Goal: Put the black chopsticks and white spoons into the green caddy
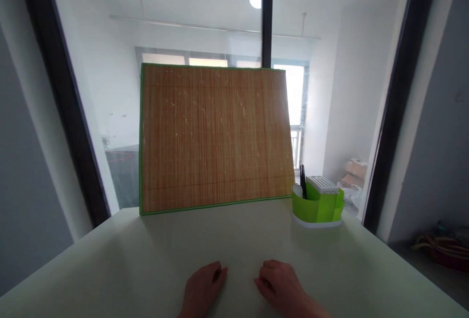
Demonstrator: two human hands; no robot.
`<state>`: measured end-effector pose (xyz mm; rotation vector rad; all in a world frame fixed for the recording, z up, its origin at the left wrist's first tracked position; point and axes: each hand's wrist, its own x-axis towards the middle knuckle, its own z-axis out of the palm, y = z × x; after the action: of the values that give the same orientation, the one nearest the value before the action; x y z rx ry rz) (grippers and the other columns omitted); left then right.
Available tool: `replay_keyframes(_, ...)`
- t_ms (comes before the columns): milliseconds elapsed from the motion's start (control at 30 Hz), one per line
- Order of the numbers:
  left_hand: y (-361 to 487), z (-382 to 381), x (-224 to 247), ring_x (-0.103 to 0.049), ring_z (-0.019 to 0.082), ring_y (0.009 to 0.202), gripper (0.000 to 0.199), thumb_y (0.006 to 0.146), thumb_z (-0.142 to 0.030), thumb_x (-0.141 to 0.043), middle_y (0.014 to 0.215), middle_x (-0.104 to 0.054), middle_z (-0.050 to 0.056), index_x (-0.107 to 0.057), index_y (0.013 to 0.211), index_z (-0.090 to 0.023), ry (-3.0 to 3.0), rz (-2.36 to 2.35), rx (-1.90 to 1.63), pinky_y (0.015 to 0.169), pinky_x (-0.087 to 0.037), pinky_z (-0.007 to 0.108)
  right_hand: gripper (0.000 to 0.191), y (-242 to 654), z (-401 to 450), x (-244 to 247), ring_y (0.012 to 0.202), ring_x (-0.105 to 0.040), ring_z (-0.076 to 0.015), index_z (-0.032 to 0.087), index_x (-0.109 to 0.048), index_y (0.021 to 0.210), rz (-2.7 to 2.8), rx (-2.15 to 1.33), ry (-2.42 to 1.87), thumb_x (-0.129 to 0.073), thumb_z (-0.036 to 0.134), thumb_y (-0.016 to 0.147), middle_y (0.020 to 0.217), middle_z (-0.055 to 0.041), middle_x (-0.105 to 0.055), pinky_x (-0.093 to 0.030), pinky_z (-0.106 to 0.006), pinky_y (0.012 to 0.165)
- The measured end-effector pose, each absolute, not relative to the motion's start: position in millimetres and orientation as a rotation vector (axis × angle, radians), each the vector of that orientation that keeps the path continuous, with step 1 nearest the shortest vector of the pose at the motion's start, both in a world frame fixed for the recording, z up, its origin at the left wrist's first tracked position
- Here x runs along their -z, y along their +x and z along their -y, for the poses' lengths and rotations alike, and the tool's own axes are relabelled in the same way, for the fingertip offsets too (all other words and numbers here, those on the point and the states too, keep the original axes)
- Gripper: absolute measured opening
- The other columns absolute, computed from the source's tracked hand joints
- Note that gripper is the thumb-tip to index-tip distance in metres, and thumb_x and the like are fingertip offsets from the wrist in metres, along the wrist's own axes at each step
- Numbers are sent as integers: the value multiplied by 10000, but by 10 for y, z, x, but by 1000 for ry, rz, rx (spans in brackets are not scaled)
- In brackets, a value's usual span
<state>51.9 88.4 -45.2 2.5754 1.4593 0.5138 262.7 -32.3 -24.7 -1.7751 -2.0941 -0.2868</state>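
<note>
My left hand rests on the pale tabletop near its front edge. Its fingers are curled into a loose fist, with the thumb pointing forward and a dark hollow beside it. To the right, my right hand lies on the same surface, fingers folded under and thumb toward the left hand. A gap of bare table separates the two, and nothing shows in either. Nearest ahead of the right hand is a bright green utensil holder with a white base, holding a white spoon and black chopsticks.
A brown bamboo mat board with green edging stands upright at the back of the table. Behind it are glass panels with dark frames. Cardboard boxes lie beyond the glass, and a dark red bag sits at the far right.
</note>
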Motion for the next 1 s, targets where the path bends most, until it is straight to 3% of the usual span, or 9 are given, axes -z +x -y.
replay_keyframes(267, 515, -860, 437, -564, 184, 679, 399, 875, -474, -315, 686, -621, 12, -532, 678, -203, 2578, -1465, -534, 608, -300, 273, 153, 2484, 213, 566, 638, -600, -145, 199, -568, 674, 2160, 246, -1805, -561, 302, 787, 697, 6, -659, -289, -239, 547)
replay_keyframes(1000, 679, -956, 222, -519, 141, 609, 432, 879, -490, -294, 631, -574, -6, -501, 652, -187, 2537, -1406, -570, 562, -279, 237, 146, 2408, 198, 516, 703, -638, -188, 207, -622, 744, 2145, 216, -1851, -541, 322, 782, 739, -21, -686, -402, -244, 602)
